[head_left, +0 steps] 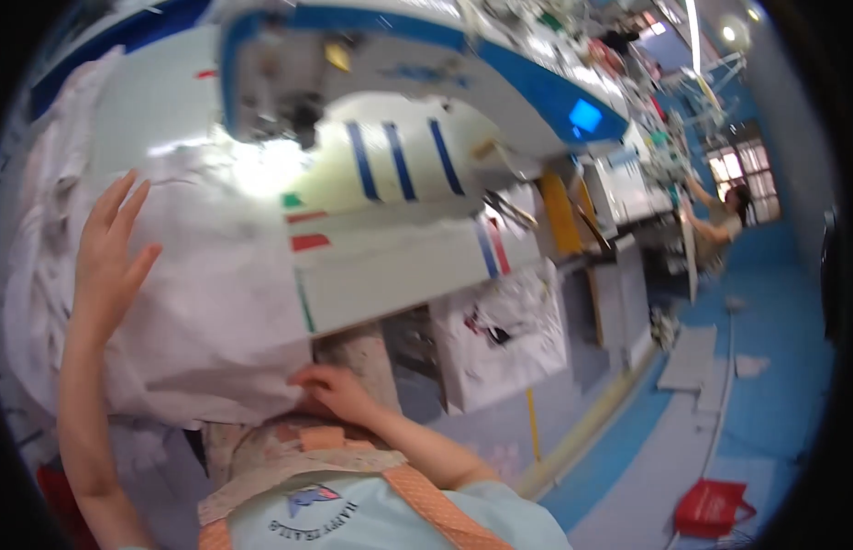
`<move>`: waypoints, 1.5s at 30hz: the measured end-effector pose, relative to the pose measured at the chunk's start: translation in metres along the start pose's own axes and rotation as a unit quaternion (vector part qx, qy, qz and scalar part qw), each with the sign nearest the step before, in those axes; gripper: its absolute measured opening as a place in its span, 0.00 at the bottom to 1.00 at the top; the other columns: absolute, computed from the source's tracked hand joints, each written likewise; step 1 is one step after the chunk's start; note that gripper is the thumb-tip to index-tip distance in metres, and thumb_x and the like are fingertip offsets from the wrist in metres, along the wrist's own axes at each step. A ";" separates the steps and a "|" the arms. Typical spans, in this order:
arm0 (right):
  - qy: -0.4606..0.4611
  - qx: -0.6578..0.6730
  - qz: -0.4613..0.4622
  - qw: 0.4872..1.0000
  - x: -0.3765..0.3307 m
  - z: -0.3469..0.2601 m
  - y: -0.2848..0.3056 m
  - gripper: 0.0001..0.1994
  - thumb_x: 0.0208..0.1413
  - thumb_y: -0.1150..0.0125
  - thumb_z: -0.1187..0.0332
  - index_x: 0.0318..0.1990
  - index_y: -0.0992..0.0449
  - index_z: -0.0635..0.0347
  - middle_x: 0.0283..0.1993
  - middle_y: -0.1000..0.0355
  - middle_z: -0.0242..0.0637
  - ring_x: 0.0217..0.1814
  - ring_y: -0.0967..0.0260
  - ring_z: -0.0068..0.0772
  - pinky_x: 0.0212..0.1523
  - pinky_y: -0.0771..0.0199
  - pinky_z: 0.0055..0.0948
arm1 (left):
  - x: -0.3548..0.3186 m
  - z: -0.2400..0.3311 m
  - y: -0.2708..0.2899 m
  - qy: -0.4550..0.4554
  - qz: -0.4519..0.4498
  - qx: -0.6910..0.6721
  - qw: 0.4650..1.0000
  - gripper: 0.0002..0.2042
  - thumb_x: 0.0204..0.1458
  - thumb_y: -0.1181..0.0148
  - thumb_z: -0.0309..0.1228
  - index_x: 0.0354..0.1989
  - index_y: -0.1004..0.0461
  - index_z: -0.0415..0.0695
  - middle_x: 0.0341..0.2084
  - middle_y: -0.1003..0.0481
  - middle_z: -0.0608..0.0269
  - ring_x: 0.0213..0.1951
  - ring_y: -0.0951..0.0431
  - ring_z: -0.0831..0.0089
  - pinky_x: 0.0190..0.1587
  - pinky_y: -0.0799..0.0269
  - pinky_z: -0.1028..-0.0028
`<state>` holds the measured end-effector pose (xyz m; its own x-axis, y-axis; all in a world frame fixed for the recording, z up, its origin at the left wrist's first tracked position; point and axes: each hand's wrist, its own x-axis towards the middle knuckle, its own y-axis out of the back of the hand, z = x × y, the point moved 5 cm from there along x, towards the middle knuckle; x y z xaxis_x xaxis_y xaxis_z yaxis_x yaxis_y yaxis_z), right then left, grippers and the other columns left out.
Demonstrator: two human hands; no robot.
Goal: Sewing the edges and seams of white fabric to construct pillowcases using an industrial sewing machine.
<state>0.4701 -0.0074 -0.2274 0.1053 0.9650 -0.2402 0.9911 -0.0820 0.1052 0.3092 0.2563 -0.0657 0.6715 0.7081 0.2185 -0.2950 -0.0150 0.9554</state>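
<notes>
My left hand (110, 247) lies flat on a sheet of white fabric (206, 302), fingers spread, at the left of the sewing table. Down at the fabric's lower edge, near my body, my right hand (330, 390) pinches the cloth with fingers closed on it. The fabric drapes over the table's front edge and runs up toward the needle area (293, 119) of a white and blue sewing machine (426, 55).
A white table top (390, 266) carries blue, red and green tape marks. More white cloth (50, 147) piles at the left. White printed sheets (504, 335) hang at the table's right. A red bag (715, 509) sits on the blue floor. Another person (720, 220) works far right.
</notes>
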 end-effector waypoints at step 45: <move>-0.055 -0.135 -0.074 0.986 0.101 -0.181 0.110 0.04 0.48 0.40 0.74 0.32 0.23 0.63 0.25 0.27 0.27 0.26 0.34 0.16 0.25 0.36 0.17 | 0.023 0.080 -0.012 0.000 -0.296 -0.388 0.873 0.10 0.52 0.48 0.37 0.31 0.25 0.44 0.27 0.26 0.59 0.31 0.27 0.71 0.36 0.34 0.73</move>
<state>0.5747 0.1266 -0.0652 -0.0158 0.9273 -0.3741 0.9397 0.1416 0.3114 0.3828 0.2162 -0.0562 0.8624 0.4302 -0.2670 -0.2690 0.8361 0.4781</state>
